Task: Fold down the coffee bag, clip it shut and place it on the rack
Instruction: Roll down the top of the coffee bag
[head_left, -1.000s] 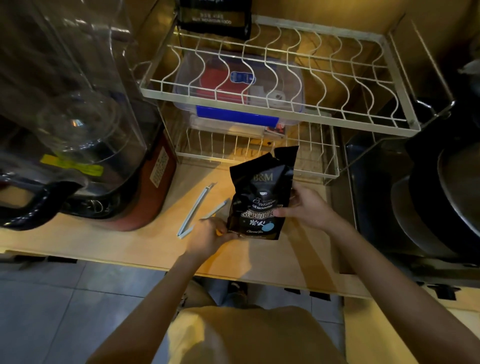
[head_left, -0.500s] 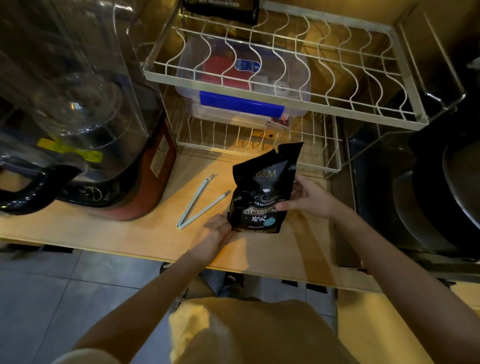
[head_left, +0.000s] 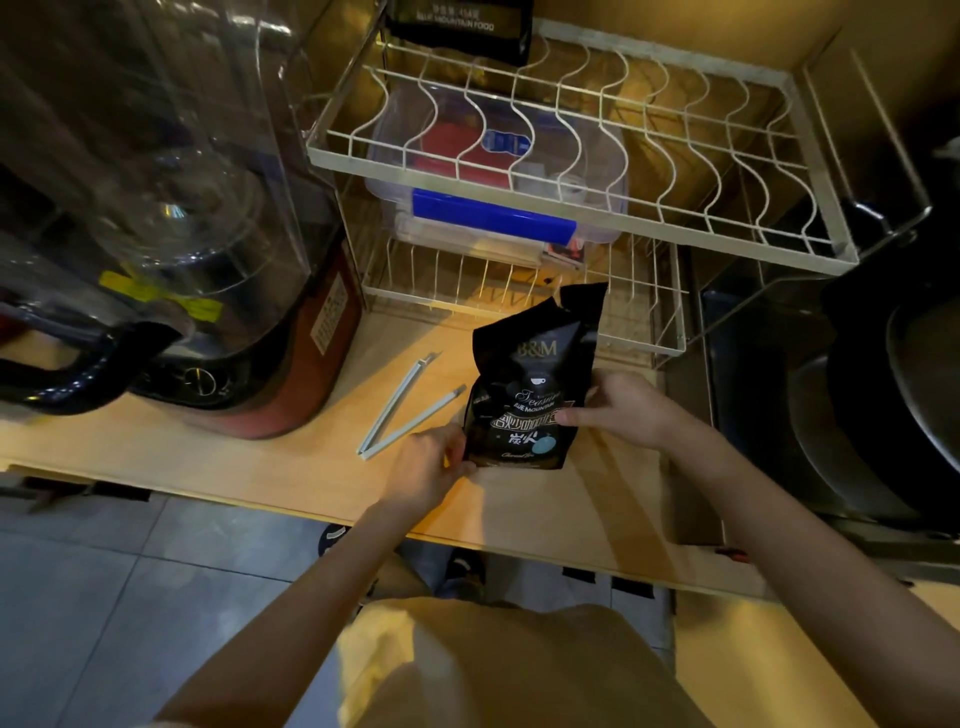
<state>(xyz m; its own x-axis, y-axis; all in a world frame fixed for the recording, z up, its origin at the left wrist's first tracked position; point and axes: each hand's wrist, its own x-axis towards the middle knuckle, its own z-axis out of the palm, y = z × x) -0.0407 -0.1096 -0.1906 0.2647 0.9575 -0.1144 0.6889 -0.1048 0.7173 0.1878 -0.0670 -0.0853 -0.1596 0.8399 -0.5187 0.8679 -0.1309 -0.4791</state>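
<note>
A black coffee bag (head_left: 530, 384) stands upright on the wooden counter (head_left: 291, 467), its top open and crumpled. My left hand (head_left: 428, 467) grips its lower left corner. My right hand (head_left: 618, 402) holds its right side, thumb across the front label. A pale sealing clip (head_left: 405, 410), spread open in a V, lies on the counter just left of the bag. The white wire rack (head_left: 566, 208) stands behind the bag with an upper and a lower tier.
A clear plastic box with a blue latch (head_left: 493, 218) sits on the rack's lower tier. Another black bag (head_left: 462, 26) rests at the back of the upper tier. A large blender with a clear cover (head_left: 171, 249) fills the left. Dark pans (head_left: 893, 389) sit at the right.
The bag and both hands have stayed almost where they were; my view has shifted slightly. The clip has not moved.
</note>
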